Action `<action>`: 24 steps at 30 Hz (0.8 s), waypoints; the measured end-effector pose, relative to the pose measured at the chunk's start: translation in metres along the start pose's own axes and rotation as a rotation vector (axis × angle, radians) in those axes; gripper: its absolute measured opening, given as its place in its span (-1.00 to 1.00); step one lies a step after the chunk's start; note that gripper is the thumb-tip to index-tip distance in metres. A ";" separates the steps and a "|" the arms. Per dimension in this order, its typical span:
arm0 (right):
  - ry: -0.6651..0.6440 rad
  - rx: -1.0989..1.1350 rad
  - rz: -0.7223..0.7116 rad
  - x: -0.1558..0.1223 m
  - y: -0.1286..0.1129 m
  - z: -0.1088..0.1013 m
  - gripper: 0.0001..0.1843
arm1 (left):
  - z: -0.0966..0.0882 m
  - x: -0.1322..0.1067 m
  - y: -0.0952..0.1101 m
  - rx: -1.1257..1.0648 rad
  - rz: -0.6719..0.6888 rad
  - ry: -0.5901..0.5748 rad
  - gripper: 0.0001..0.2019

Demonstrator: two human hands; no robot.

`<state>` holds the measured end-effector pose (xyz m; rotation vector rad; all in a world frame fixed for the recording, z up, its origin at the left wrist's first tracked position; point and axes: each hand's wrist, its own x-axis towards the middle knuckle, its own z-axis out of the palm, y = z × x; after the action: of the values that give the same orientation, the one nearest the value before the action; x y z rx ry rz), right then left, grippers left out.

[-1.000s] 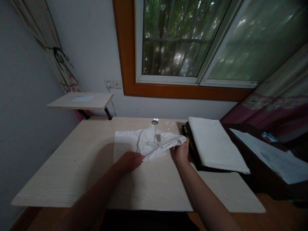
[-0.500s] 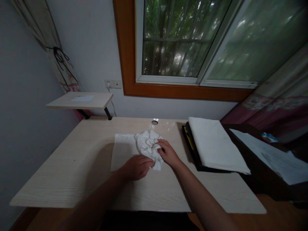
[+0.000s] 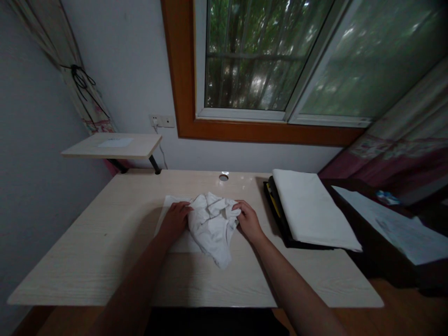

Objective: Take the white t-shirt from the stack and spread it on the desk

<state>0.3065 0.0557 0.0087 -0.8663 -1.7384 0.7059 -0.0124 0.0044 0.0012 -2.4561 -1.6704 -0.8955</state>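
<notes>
A crumpled white cloth is bunched between my two hands, one corner hanging toward the desk's front edge. My left hand pinches its upper left edge with thumb and fingers. At its upper right, my right hand has the fabric gripped between thumb and fingers. Partly under the cloth and my left hand lies a flat white sheet; whether it is paper or fabric I cannot tell.
The pale wooden desk carries a black folder with folded white material on top. A small raised shelf stands at the back left. Papers lie on a dark surface to the right, and a window is ahead.
My left hand has moved from the cloth's near side up to its left edge. The bunched cloth has opened out somewhat, with a corner now hanging nearer to me.
</notes>
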 end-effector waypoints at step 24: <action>-0.010 -0.247 -0.193 -0.001 -0.019 0.002 -0.70 | -0.015 0.001 -0.021 -0.431 -0.344 0.568 -0.78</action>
<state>0.3010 0.0438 0.0224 -0.8464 -1.9143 0.3740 -0.0369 0.0084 0.0083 -1.8291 -1.8245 -1.9491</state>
